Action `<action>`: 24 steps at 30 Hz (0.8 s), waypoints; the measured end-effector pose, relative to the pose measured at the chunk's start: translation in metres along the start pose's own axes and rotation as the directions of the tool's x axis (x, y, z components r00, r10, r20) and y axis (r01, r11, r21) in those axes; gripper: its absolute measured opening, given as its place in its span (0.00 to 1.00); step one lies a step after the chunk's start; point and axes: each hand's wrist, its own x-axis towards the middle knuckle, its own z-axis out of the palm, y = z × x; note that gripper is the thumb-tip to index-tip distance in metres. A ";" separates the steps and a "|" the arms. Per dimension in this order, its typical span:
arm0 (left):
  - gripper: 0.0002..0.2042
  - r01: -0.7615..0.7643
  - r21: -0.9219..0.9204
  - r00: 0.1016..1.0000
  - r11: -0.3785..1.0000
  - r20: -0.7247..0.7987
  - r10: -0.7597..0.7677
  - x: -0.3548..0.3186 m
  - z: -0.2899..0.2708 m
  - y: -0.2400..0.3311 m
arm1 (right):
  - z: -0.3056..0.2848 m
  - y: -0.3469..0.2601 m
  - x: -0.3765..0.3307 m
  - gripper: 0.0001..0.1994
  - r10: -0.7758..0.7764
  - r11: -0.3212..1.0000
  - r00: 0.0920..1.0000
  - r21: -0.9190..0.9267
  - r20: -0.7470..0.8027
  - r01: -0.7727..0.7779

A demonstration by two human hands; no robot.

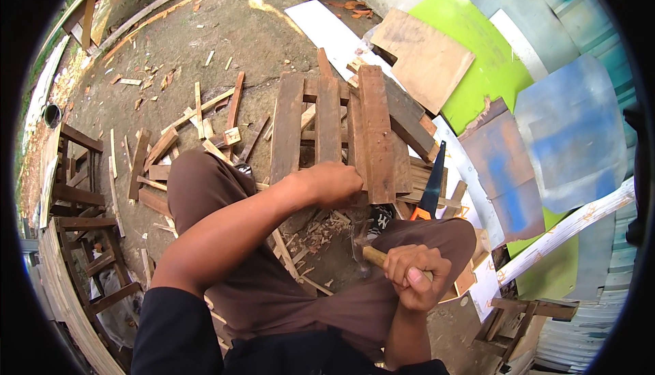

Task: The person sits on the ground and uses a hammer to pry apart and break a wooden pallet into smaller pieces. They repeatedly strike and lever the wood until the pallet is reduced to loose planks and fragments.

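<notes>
My right hand (pixel 414 274) is wrapped round the wooden handle of a hammer (pixel 372 255), held over my right thigh. The hammer's metal head points toward the gap between my knees. My left arm reaches across to a slatted wooden bench top (pixel 328 119), made of brown planks. At its near edge my left hand (pixel 330 182) is closed, back of the hand up. Its fingertips are hidden, so what they pinch, if anything, does not show. Close to that hand, a loose brown plank (pixel 376 129) lies lengthwise on the right of the bench top.
A handsaw (pixel 432 180) with an orange handle stands by my right knee. Wood offcuts (pixel 160 150) litter the ground at left. Painted boards (pixel 471 34) lean along the right side. Wooden frames (pixel 85 191) stand at far left, and a small stool (pixel 522 324) at lower right.
</notes>
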 end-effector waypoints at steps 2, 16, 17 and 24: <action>0.07 0.058 0.025 0.998 0.998 0.029 -0.059 0.000 0.007 -0.003 | -0.005 0.000 -0.003 0.17 0.002 1.000 1.000 -0.030 -0.022 -0.003; 0.14 0.109 -0.161 0.989 0.981 -0.077 -0.123 0.002 -0.015 -0.011 | -0.045 -0.037 0.022 0.14 -0.116 0.992 0.986 -0.058 -0.117 0.110; 0.15 0.148 -0.197 0.969 0.969 -0.169 -0.182 0.004 -0.021 -0.015 | -0.045 -0.041 0.028 0.14 -0.118 0.992 0.985 -0.052 -0.130 0.112; 0.15 0.258 -0.327 0.742 0.909 -0.535 -0.403 0.033 -0.023 -0.053 | -0.039 -0.048 0.101 0.16 0.194 0.980 0.969 -0.023 -0.155 -0.200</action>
